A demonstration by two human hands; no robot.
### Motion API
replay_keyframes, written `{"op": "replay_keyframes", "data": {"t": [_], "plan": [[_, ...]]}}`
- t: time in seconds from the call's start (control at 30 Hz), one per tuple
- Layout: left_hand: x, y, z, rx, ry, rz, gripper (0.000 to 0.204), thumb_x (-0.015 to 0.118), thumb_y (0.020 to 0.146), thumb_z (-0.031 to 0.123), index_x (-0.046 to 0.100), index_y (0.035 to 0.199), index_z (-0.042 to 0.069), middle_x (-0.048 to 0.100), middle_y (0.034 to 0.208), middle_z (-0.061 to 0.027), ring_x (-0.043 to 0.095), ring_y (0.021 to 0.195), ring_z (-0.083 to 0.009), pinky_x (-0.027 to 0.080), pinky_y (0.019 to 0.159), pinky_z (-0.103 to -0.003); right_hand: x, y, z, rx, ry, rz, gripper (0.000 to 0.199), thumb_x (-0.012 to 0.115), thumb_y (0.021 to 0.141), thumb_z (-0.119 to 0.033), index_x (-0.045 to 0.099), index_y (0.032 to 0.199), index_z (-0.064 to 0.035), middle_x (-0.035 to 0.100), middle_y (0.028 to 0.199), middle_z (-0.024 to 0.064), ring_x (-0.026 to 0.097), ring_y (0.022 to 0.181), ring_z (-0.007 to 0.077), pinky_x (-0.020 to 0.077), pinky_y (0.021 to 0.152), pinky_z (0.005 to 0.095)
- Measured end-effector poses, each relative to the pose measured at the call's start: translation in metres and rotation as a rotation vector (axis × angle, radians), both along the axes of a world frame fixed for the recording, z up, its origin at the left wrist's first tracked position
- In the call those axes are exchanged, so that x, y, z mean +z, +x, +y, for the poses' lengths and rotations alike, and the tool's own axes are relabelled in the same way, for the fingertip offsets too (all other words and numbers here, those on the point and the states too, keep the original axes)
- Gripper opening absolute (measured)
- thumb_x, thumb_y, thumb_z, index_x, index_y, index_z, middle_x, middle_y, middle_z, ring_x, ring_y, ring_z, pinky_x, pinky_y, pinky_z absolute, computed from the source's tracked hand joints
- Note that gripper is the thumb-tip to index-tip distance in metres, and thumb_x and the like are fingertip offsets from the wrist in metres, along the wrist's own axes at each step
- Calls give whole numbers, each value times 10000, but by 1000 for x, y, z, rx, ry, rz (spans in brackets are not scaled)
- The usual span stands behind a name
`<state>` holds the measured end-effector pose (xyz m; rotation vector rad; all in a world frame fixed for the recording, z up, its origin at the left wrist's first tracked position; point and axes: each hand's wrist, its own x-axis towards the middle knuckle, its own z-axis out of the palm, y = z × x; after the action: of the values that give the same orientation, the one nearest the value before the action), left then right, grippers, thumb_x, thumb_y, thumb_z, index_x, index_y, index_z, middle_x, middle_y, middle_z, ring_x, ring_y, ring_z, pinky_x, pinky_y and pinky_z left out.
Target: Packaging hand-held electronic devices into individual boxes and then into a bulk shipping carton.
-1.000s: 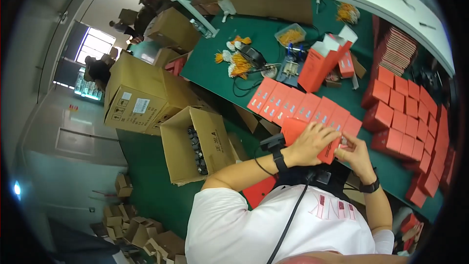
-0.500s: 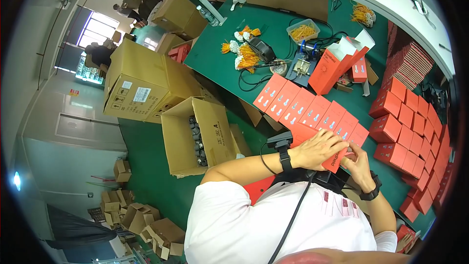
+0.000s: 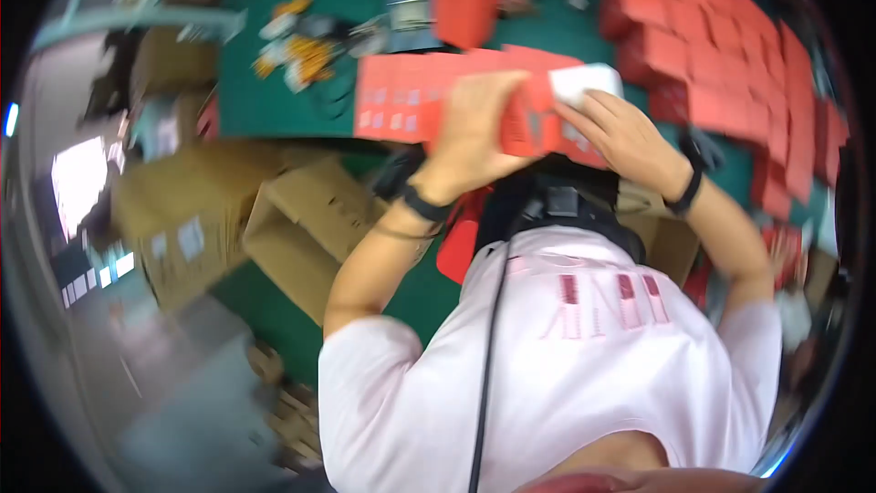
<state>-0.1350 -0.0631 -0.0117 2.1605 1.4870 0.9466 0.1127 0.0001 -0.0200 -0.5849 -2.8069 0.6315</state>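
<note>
Item: 1 red, rectangular cardboard box point(image 3: 540, 128), held between 2 bare hands at the near edge of a green tabletop point(image 3: 242, 82). Left hand point(image 3: 474, 128): closed on the box's left side. Right hand point(image 3: 630, 141): at the box's right end, fingers bent against 1 white flap point(image 3: 584, 82); owing to motion blur, whether they pinch it cannot be told. Also listed: 1 row of red cardboard boxes point(image 3: 391, 96), extending left past the left hand; 1 stack of red cardboard boxes point(image 3: 703, 55), right; 1 open brown cardboard carton point(image 3: 310, 228), lower left.
</note>
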Motion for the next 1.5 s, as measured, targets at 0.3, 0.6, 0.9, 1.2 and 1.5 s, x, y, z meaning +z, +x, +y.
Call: {"op": "replay_keyframes", "data": {"t": [0.3,0.6,0.9,1.2,1.5], "plan": [[1,-17,6,18,-96,-128,912,915,553,148,433,1322,58,504,1247,-103,493,1148,-297,418,977,-392,22,-9,7,-123,-640,200,314,494,913,-25,627,1197,-41,597,810,121,600,763,265,486,728,379],[3,-5,7,-38,-168,-59,940,914,514,126,445,1327,64,526,1241,-116,496,1138,-319,426,965,-407,23,-3,15,-89,-892,-21,482,347,964,-44,465,1425,-120,521,692,76,544,683,171,464,674,341],[20,-16,-1,-104,-139,137,822,852,620,291,464,1312,75,544,1238,-149,507,1147,-373,397,965,-462,9,-24,20,-22,-541,168,635,656,834,-141,416,1419,-85,616,1122,224,639,948,349,492,829,417],[-1,-10,-7,-102,-120,145,824,865,585,207,463,1295,91,524,1219,-127,479,1146,-350,388,973,-472,-42,-40,21,-123,-228,225,185,657,828,-99,666,990,-11,666,825,203,659,709,365,515,616,386],[-84,-26,38,-131,-172,390,775,827,583,187,478,1265,70,559,1179,-155,521,1110,-348,415,938,-478,-113,18,60,-348,-210,58,161,578,873,-154,598,876,6,576,827,173,568,773,342,466,710,400]]}}
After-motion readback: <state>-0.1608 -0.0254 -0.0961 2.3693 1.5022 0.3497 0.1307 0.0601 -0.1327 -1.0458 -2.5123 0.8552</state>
